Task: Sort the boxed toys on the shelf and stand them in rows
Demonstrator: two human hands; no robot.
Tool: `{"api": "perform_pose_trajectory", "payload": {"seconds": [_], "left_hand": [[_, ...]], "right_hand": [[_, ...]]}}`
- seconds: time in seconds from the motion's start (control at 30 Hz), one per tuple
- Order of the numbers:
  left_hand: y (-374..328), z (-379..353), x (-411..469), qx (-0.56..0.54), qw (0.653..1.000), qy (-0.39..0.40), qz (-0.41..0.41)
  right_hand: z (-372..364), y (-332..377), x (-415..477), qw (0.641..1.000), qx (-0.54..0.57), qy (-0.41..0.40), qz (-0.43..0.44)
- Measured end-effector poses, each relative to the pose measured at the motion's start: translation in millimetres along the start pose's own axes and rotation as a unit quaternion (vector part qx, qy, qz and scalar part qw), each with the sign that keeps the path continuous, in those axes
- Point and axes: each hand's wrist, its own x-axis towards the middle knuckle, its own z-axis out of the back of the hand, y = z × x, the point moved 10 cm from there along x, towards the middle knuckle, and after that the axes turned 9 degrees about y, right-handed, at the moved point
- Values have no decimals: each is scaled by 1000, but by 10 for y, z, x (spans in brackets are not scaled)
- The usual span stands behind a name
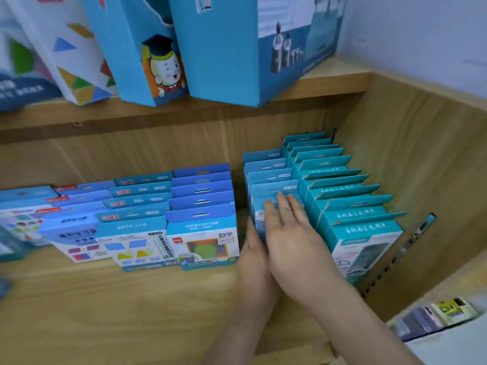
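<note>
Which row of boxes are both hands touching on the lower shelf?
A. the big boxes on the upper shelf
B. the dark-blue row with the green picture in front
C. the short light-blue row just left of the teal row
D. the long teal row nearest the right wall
C: the right hand lies flat on the front box of the light-blue row, and the left hand presses its left side.

two bare hands reach forward, side by side

the right hand [287, 233] lies flat, palm down, fingers straight and close together, pointing away from the body; its forearm runs in from the lower right. the left hand [254, 248] sits just beside and partly under it, thumb side up, fingers mostly hidden by the right hand, so its grip cannot be told. the two forearms converge towards the wrists.
</note>
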Motion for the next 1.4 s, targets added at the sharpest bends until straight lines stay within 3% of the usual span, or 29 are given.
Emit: {"api": "perform_pose_trajectory", "payload": {"seconds": [0.1, 0.23, 0.33, 0.43, 0.53, 0.63, 0.7, 0.8, 0.9, 0.97, 1.03, 1.13, 1.3, 1.4], "left_hand": [[41, -23, 53, 76, 996, -11, 44], [88, -25, 115, 139, 987, -20, 85], [36, 87, 33, 63, 992, -37, 100], [-136, 211, -49, -40, 996, -50, 66], [-190, 295, -68, -309, 949, -58, 33], [-206, 405, -9, -391, 916, -58, 65], [-367, 537, 52, -315, 947, -42, 42], [-644, 754, 101, -87, 995, -52, -20], [-862, 811, 162, 215, 973, -69, -52], [-864, 778, 210, 321, 944, -61, -39], [-818, 734, 234, 347, 936, -54, -30], [-801, 684, 256, 367, 927, -64, -47], [-892, 722, 229, 445, 887, -102, -72], [-903, 763, 203, 437, 892, -97, -66]], "right_hand": [[-188, 66, 67, 996, -27, 86, 23], [-274, 83, 6, 990, -44, 109, 74], [-160, -10, -93, 991, 54, 109, 47], [-16, -65, -138, 990, 138, 26, 18], [-89, -69, -178, 981, 189, 28, 26], [-127, -137, -273, 954, 295, -2, 58], [-66, -184, -398, 932, 355, -17, 76], [66, -251, -665, 909, 399, -45, 115], [478, -448, -992, 906, 341, -203, 148], [567, -640, -1038, 921, 280, -251, 101], [481, -793, -939, 947, 226, -225, 42], [256, -849, -787, 973, 159, -163, 21], [164, -867, -685, 981, 145, -128, 24], [216, -869, -686, 979, 147, -137, 44]]}}
